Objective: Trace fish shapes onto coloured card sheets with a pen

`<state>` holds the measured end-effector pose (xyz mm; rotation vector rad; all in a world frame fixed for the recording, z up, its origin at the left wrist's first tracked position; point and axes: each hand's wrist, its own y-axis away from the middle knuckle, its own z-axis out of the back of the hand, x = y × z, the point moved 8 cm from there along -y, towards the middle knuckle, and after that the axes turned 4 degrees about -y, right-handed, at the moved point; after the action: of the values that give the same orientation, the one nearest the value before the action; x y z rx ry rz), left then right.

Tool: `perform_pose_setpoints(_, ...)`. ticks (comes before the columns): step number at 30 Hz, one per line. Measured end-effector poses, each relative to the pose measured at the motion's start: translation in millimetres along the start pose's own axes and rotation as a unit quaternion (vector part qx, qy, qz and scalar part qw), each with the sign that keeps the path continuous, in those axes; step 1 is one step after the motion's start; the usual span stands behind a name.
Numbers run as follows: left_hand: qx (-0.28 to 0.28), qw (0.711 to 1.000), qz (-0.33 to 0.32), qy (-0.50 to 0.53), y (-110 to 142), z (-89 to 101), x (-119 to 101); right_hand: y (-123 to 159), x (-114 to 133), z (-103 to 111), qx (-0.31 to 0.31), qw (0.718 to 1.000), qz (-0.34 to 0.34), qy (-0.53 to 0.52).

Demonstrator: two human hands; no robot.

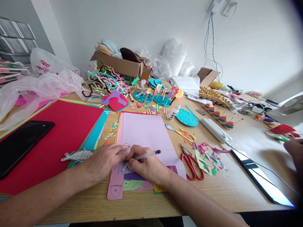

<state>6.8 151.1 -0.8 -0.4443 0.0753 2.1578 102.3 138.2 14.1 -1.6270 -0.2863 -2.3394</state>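
Observation:
A sheet of lilac paper [143, 129] lies in front of me on top of other coloured sheets. On its lower left is a small white fish cutout [127, 146], partly covered by my fingers. My left hand [103, 160] rests with fingers stretched out, pressing the cutout onto the paper. Beside it, my right hand [150, 167] grips a pen [149, 154] with a clear barrel and dark cap end; its tip is hidden by the fingers. Under the sheet's near edge shows a pink paper piece [115, 189] with fish outlines. A grey fish cutout [77, 155] lies by my left forearm.
Red-handled scissors [192, 167] and paper scraps [209, 156] lie at right, near a glue bottle [174, 112] and a lit phone [258, 176]. A black phone [26, 143] sits on red paper [78, 116] at left. Another person's hand [294, 151] shows at the right edge.

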Motion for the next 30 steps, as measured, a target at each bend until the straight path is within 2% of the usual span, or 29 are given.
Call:
perform_pose_setpoints(5,-0.005,0.999,0.032,0.036,-1.6,0.3,3.9,1.2,1.7,-0.8,-0.006,1.0,0.007,0.009)
perform_pose_setpoints(17,-0.007,1.0,0.013,0.023,0.3,0.2,2.5,1.9,-0.6,-1.4,-0.015,1.0,0.011,0.018)
perform_pose_setpoints(21,-0.017,1.0,-0.006,0.011,0.5,0.8,2.6,1.0,1.3,0.3,-0.003,0.999,0.009,-0.034)
perform_pose_setpoints(25,-0.015,0.999,-0.033,-0.004,1.1,0.1,1.8,9.1,5.7,12.3,-0.012,0.995,-0.012,-0.102)
perform_pose_setpoints(27,-0.017,0.999,-0.041,-0.018,1.4,0.8,1.7,18.6,13.1,20.7,-0.028,0.997,0.006,-0.071)
perform_pose_setpoints(30,0.005,0.998,-0.052,-0.043,-0.6,1.6,0.0,37.2,25.4,26.1,-0.037,0.997,0.058,0.042)
